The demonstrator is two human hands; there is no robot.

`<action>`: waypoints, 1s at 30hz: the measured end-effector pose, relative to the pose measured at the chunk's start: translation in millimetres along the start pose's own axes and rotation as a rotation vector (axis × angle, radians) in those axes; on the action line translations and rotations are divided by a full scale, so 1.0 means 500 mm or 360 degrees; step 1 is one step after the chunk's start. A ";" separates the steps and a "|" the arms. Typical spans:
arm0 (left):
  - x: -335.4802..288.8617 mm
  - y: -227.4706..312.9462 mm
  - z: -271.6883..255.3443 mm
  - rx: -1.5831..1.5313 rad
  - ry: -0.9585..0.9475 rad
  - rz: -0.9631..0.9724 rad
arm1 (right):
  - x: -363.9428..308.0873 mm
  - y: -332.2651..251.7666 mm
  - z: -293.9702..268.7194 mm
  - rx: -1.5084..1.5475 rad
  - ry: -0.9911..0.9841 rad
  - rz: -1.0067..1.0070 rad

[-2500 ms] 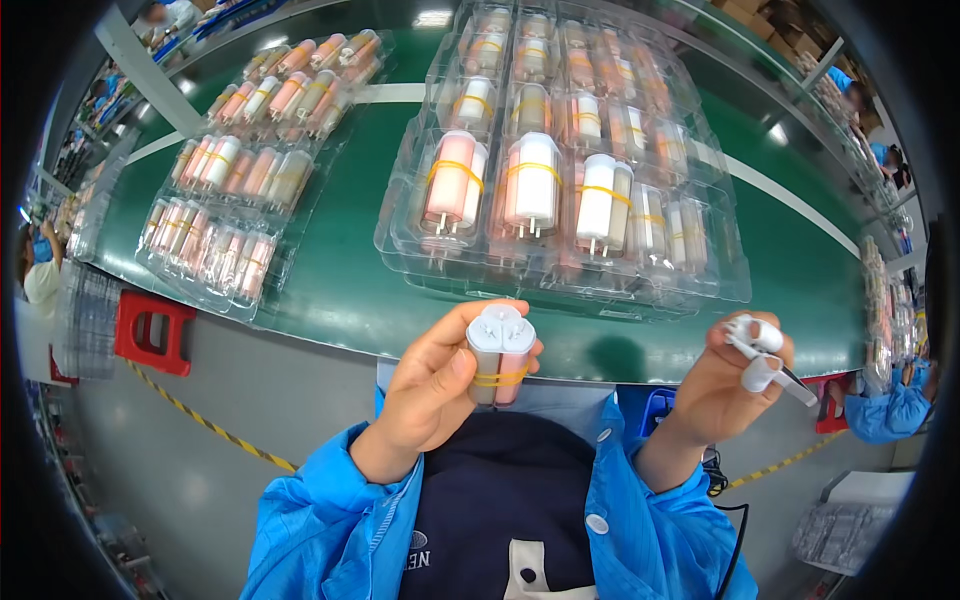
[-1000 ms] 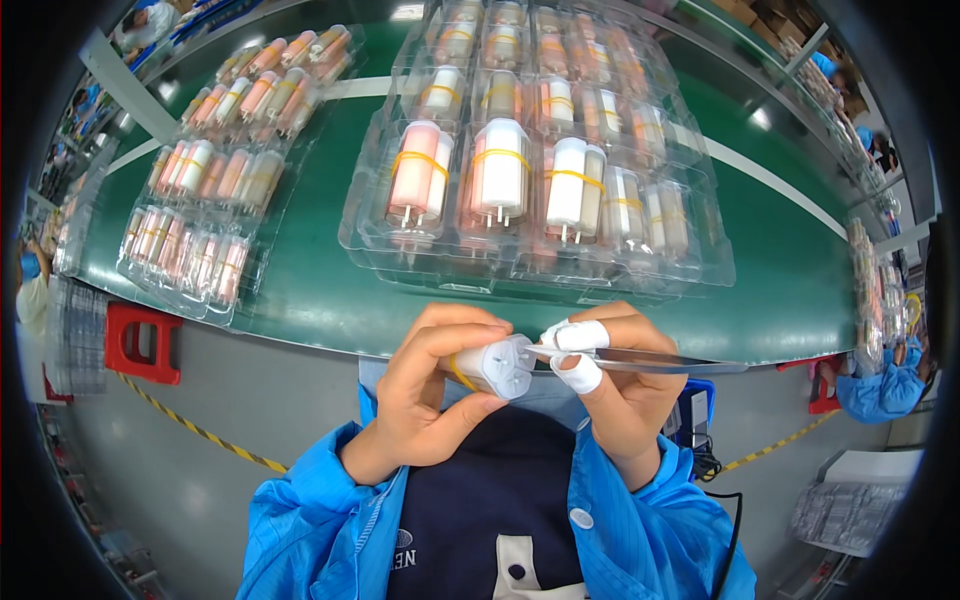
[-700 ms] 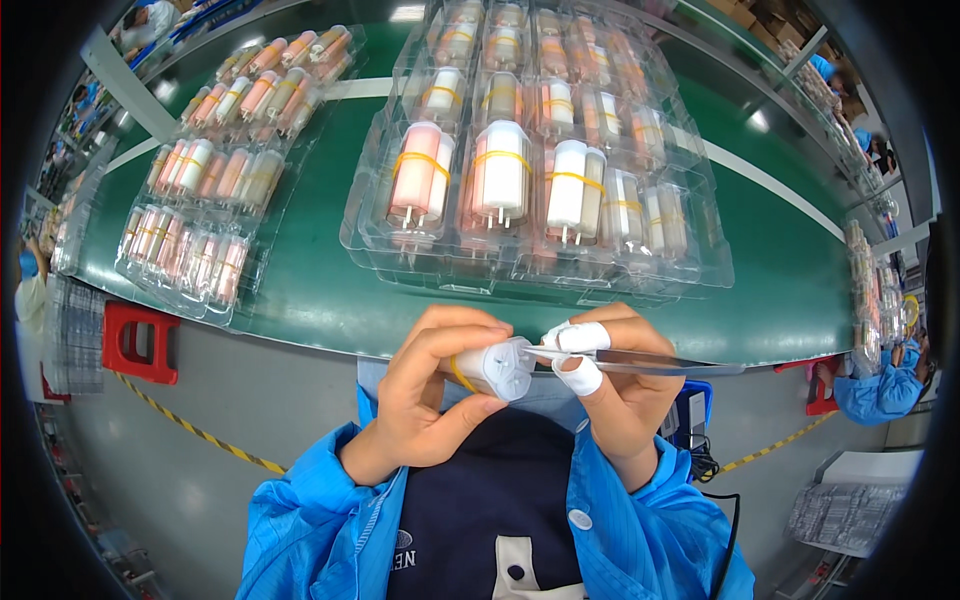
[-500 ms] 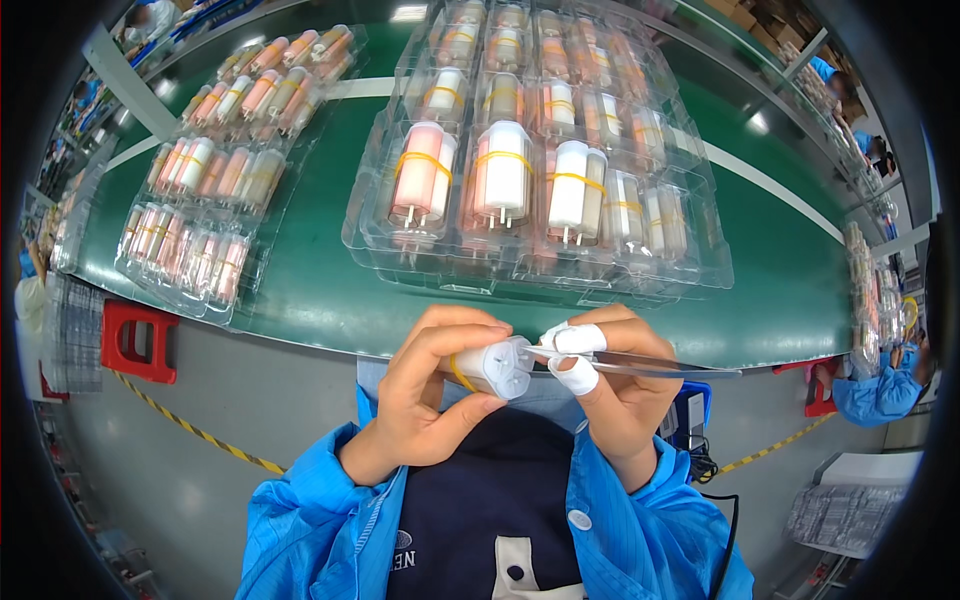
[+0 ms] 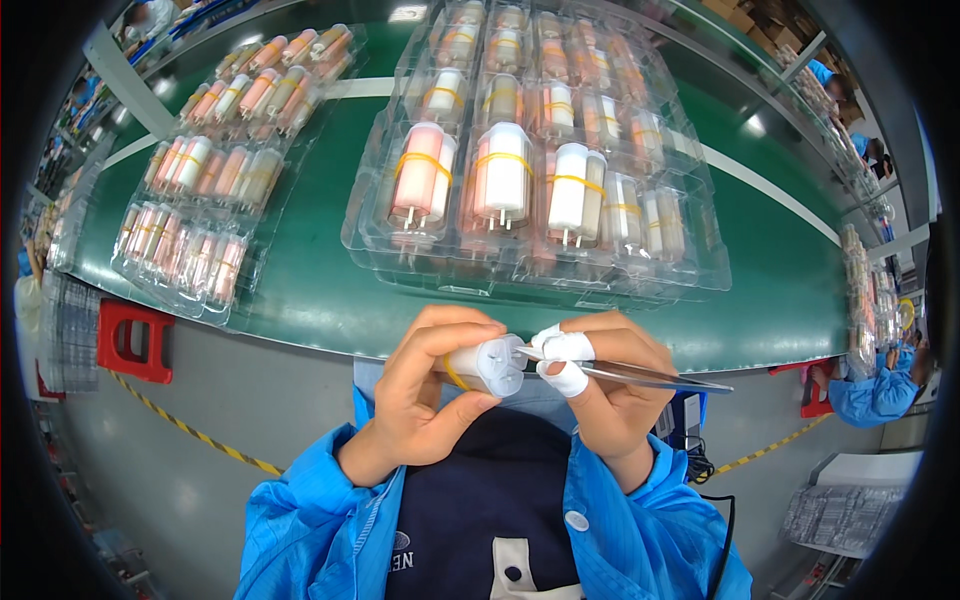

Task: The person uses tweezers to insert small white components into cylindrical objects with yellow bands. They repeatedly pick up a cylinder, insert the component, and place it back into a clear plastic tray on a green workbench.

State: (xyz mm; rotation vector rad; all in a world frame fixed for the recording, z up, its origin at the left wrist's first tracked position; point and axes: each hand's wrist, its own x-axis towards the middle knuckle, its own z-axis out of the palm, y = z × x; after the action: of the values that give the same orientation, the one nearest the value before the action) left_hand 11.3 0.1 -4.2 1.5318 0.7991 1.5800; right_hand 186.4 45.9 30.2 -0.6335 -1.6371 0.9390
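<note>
Your left hand [image 5: 415, 395] is closed around the bundle [image 5: 498, 367], fingers over the top and thumb below, with its yellow band [image 5: 457, 372] showing beside the fingers. The bundle lies on its side, its capped end turned toward your right hand [image 5: 615, 390]. That hand pinches the tweezers [image 5: 695, 382] between white-wrapped fingertips [image 5: 563, 378]; the tips reach the upper part of the capped end, though whether they touch a pin there is too small to tell. The tweezers' tail points out to your right, past your knuckles.

Both hands are at the near edge of the bench [image 5: 780, 305], in front of your body; their height over that edge cannot be told. Ahead of them, a band of green surface runs between your knuckles and the front lip of the large tray [image 5: 600, 272]. More green opens to the right of that tray, and a wide lane separates it from the left tray [image 5: 205, 308], whose near corner comes close to the bench edge.

Below the edge, a red stool [image 5: 135, 340] stands well off to your left. On your right, a dark cable [image 5: 732, 530] hangs near your sleeve [image 5: 660, 520].
</note>
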 end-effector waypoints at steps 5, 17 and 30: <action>-0.002 -0.003 -0.004 0.0060 -0.0014 0.0012 | 0.011 -0.007 0.001 -0.0087 -0.0105 -0.0006; -0.004 0.000 0.002 -0.0260 0.0027 -0.0160 | 0.004 0.008 0.003 0.0774 0.0047 0.0338; -0.009 -0.010 -0.012 -0.0595 -0.0017 -0.0299 | -0.004 0.004 0.009 0.0625 0.0043 0.0280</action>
State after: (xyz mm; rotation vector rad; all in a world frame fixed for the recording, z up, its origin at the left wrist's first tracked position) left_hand 5.8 -0.6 -11.3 1.1614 0.5819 1.4822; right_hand 182.5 44.5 26.9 -0.5199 -1.3357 1.3325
